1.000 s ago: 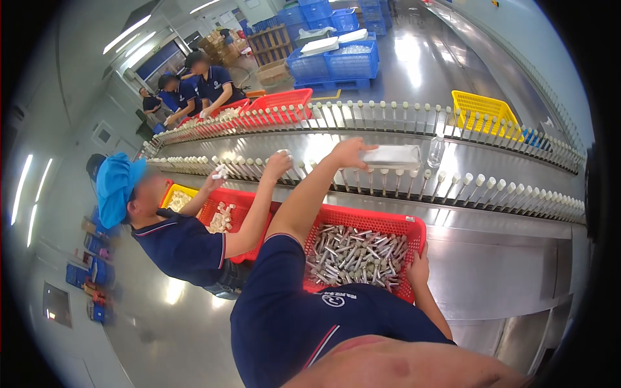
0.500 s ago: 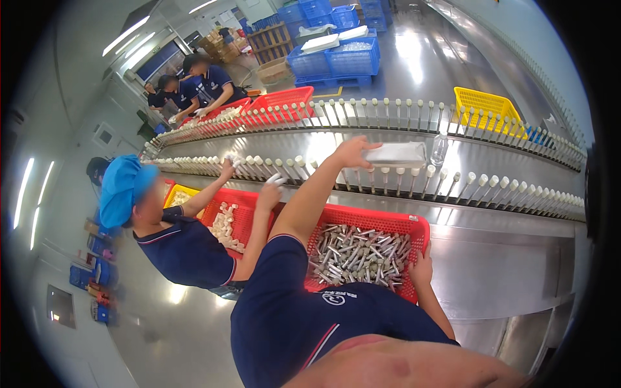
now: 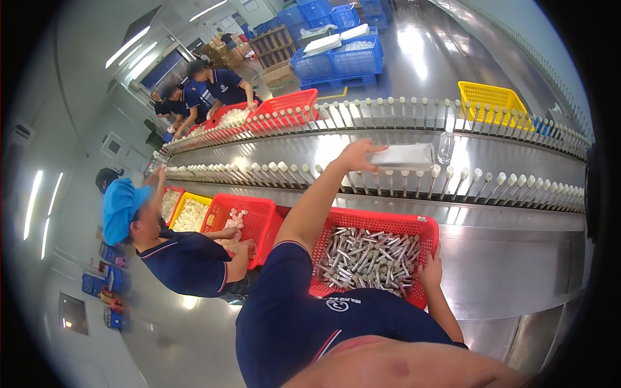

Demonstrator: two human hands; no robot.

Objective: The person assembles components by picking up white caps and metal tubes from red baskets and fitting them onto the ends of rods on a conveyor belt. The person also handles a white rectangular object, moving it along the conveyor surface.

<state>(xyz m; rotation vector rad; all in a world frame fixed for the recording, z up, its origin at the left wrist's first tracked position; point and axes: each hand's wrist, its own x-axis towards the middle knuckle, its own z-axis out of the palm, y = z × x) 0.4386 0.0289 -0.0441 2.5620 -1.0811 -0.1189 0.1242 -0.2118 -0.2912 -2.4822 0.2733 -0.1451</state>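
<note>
My left hand (image 3: 357, 156) reaches out over the row of upright rods. Its fingers and thumb close round the left end of a white wrapped packet (image 3: 406, 156), which sits on the metal surface between the two rows. My right hand (image 3: 431, 271) grips the right rim of a red plastic basket (image 3: 362, 218) in front of me. Heaped inside that basket are many metal rods (image 3: 369, 258) with dull greyish ends. Just past the packet stands a clear bottle (image 3: 446, 147). The nearer row of rods (image 3: 479, 182) carries pale caps.
At my left a co-worker in a blue cap (image 3: 187, 255) works over a red basket (image 3: 259, 213) of pale pieces. A yellow basket (image 3: 491, 94) stands beyond the far rods (image 3: 381, 110). Blue crates (image 3: 343, 61) are stacked farther back, and other people bend over baskets at the far left.
The co-worker's hands have come down from the rods into the basket of pale pieces. My view has shifted slightly. Both my hands keep their places on the packet and the basket rim.
</note>
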